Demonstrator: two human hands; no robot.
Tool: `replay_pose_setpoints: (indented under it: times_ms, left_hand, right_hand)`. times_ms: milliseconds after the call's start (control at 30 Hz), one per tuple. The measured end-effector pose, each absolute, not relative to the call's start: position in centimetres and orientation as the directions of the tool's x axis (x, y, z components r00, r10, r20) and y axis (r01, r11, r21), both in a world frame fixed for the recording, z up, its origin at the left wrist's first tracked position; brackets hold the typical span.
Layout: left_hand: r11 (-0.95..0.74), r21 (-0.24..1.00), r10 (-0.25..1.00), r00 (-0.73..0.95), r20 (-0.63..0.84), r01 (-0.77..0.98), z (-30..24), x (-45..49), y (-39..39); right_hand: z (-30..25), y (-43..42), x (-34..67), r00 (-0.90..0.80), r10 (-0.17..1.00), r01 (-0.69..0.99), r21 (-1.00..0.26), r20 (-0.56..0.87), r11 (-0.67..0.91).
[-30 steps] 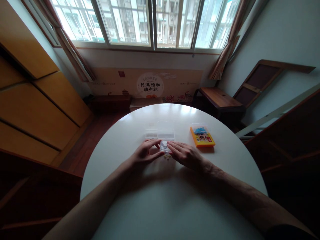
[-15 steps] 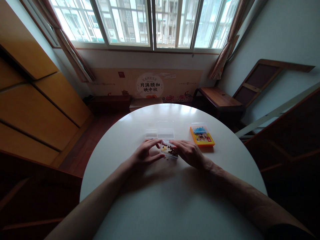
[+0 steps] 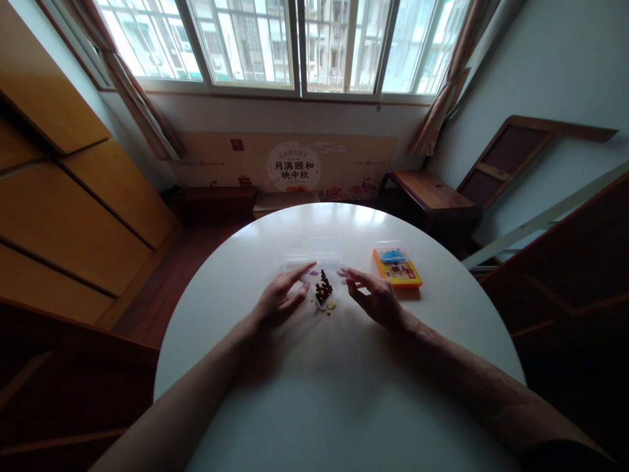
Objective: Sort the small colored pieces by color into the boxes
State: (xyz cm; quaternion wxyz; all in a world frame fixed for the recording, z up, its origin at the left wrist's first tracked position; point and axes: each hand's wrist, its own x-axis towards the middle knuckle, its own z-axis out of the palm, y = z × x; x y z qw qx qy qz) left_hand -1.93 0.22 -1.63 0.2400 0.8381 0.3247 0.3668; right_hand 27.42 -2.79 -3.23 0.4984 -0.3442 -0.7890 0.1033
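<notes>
A small clear plastic box (image 3: 334,270) is tilted between my hands over the white table. Dark brown bits (image 3: 323,288) lie heaped at its lower side, and a few yellow bits (image 3: 331,305) are on the tabletop just in front. Whether all the dark bits are out of the box cannot be made out. My left hand (image 3: 282,294) grips the box's left edge between thumb and fingers. On the other side, my right hand (image 3: 376,298) has its fingertips at the right edge, pinching it.
Behind the hands, a clear compartment tray (image 3: 297,258) lies on the round white table (image 3: 324,393). An orange-yellow box (image 3: 400,270) with blue pieces under its clear lid stands to the right. A wooden chair (image 3: 432,190) is beyond the table's far right edge.
The clear box has been tipped. Its dark and yellow bits have slid down toward me, some now on the table. My hands have moved slightly apart.
</notes>
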Motion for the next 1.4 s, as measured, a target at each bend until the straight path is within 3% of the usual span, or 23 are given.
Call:
replay_pose_setpoints:
  times_ms: [233, 367, 567, 733, 1033, 1400]
  left_hand:
    - [-0.707, 0.574, 0.703, 0.503, 0.502, 0.414, -1.5, -1.6, -0.3]
    - [-0.74, 0.477, 0.673, 0.527, 0.519, 0.474, -1.6, -1.5, -0.5]
    - [-0.769, 0.301, 0.612, 0.512, 0.602, 0.565, -1.9, -1.6, -0.2]
    - [-0.824, 0.198, 0.527, 0.589, 0.613, 0.531, -1.7, -1.9, 0.0]
    - [-0.85, 0.134, 0.466, 0.608, 0.643, 0.509, -1.6, -1.6, 0.2]
    - [-0.86, 0.097, 0.431, 0.612, 0.663, 0.502, -1.1, -1.4, -0.2]
  right_hand:
    - [-3.7, -2.7, 27.1, -0.192, 0.682, 0.429, -0.565, 0.705, 0.705]
    - [-4.3, -2.3, 27.0, -0.125, 0.721, 0.437, -0.615, 0.681, 0.656]
    - [-3.4, -2.4, 26.8, -0.189, 0.699, 0.373, -0.608, 0.69, 0.701]
    - [-3.1, -2.4, 27.0, -0.236, 0.666, 0.383, -0.563, 0.707, 0.733]
    - [-3.3, -2.3, 27.3, -0.257, 0.675, 0.372, -0.574, 0.692, 0.73]
    - [-3.5, -2.4, 27.6, -0.269, 0.642, 0.45, -0.496, 0.718, 0.743]
